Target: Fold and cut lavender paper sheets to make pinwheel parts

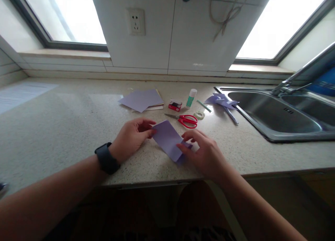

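Note:
A folded sheet of purple paper (pixel 167 139) is held between my hands near the counter's front edge. My left hand (pixel 133 136) pinches its upper left corner between thumb and fingers. At the lower right end, my right hand (pixel 202 148) grips the paper, where a flap shows beneath the top layer. Just beyond the paper lie red-handled scissors (pixel 187 120), blades pointing left. Behind them are a small red and black box (pixel 175 105), a glue stick (pixel 191 98) standing upright, a roll of tape (pixel 199 115) and a thin green strip (pixel 204 106).
More purple sheets (pixel 141 99) lie in a pile at the back. A purple paper pinwheel (pixel 222 100) with a stick rests beside the steel sink (pixel 269 138) on the right. White printed paper (pixel 24 94) is at far left. A wall socket (pixel 136 21) is above the counter (pixel 78 129).

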